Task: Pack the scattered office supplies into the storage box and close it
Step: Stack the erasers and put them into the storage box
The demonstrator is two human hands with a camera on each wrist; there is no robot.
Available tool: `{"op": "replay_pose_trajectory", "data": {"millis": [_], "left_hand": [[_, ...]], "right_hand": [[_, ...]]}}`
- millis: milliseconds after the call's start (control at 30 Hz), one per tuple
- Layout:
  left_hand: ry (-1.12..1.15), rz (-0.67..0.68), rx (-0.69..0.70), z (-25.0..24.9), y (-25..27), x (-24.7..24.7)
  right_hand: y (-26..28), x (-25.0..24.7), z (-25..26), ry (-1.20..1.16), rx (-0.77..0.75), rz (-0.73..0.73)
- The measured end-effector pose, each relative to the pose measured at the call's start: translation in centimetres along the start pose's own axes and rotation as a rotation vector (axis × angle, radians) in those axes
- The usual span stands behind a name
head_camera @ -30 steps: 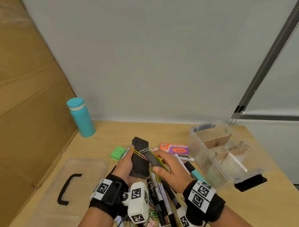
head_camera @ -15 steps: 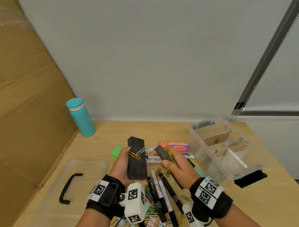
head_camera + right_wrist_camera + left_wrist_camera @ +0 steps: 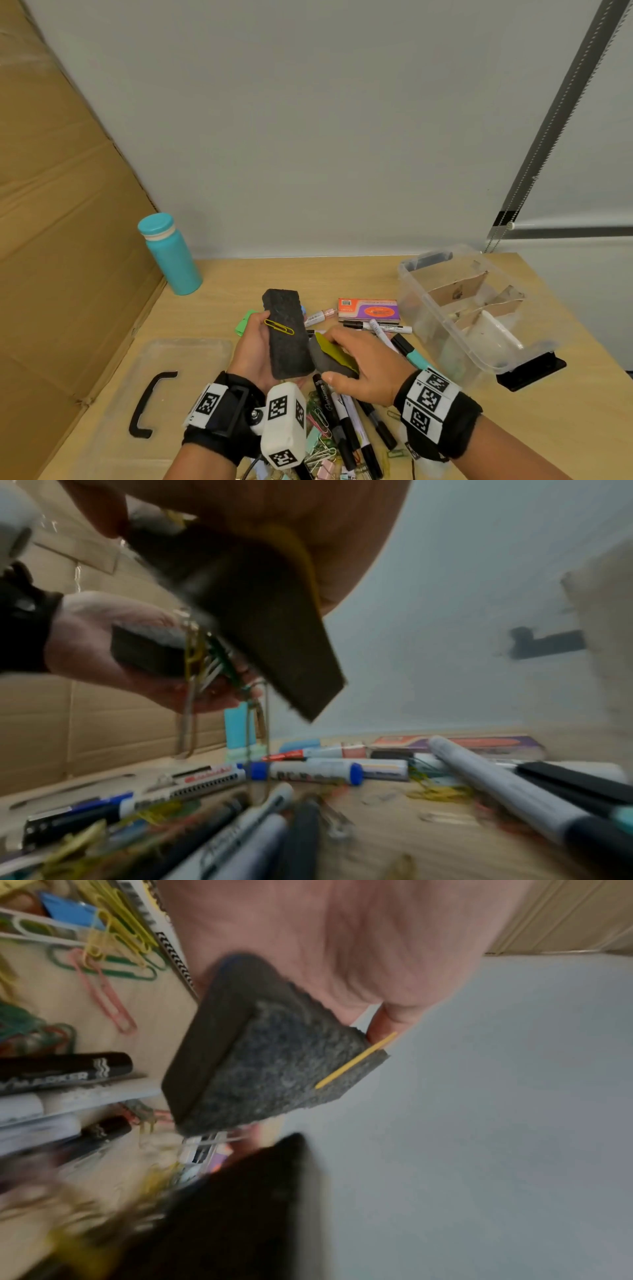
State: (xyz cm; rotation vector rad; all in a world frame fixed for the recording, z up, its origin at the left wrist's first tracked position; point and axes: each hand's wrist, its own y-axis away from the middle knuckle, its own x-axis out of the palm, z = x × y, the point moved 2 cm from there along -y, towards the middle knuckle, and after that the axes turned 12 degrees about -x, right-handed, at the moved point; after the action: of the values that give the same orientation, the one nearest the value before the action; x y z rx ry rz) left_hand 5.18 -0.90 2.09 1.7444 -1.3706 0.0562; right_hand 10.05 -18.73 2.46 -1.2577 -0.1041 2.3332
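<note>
Holding two whiteboard erasers at once: the left hand [image 3: 262, 349] is gripping the black eraser [image 3: 287, 337] along its long edges, felt face up, with a yellow paper clip [image 3: 279, 327] lying on the felt. The right hand [image 3: 364, 365] is clamping the yellow-backed eraser [image 3: 330, 356] between thumb and fingers, its end just beside the black one, possibly touching.

In the right wrist view several paper clips are hanging from the underside of the black eraser, so it is probably magnetic, and loose clips may be dropping off on the way over.

Both erasers are looking light and slightly soft at the felt, stiffer at the backing; gripping across the narrow sides is giving the firmest hold, since the felt face is likely compressing and slipping.

The storage box [image 3: 442, 318] is standing open at the right, cardboard dividers inside, well apart from the hands. Its lid [image 3: 191, 359] is lying at the left. Markers [image 3: 346, 421] and clips are scattered on the table [image 3: 548, 428] below.
</note>
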Motion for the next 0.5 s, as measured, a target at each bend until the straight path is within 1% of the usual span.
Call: {"op": "replay_pose_trajectory", "data": {"millis": [67,167,300,400,500], "left_hand": [[0.018,-0.021,0.029,-0.2,-0.1,-0.5],[0.016,-0.035,0.035,-0.1,-0.1,-0.6],[-0.001,-0.006,-0.029,0.9,-0.3,0.1],[-0.020,0.031,-0.031,1.2,-0.2,0.8],[-0.025,0.038,-0.018,1.2,0.0,1.1]], "right_hand": [[0.8,0.0,-0.6,0.021,0.056,0.023],[1.1,-0.5,-0.5,-0.055,0.107,-0.038],[-0.7,-1.1,1.2,-0.148,0.020,-0.116],[-1.9,-0.8,2.4,-0.181,-0.039,-0.110],[-2.4,-0.4,2.8,-0.171,-0.071,-0.093]]}}
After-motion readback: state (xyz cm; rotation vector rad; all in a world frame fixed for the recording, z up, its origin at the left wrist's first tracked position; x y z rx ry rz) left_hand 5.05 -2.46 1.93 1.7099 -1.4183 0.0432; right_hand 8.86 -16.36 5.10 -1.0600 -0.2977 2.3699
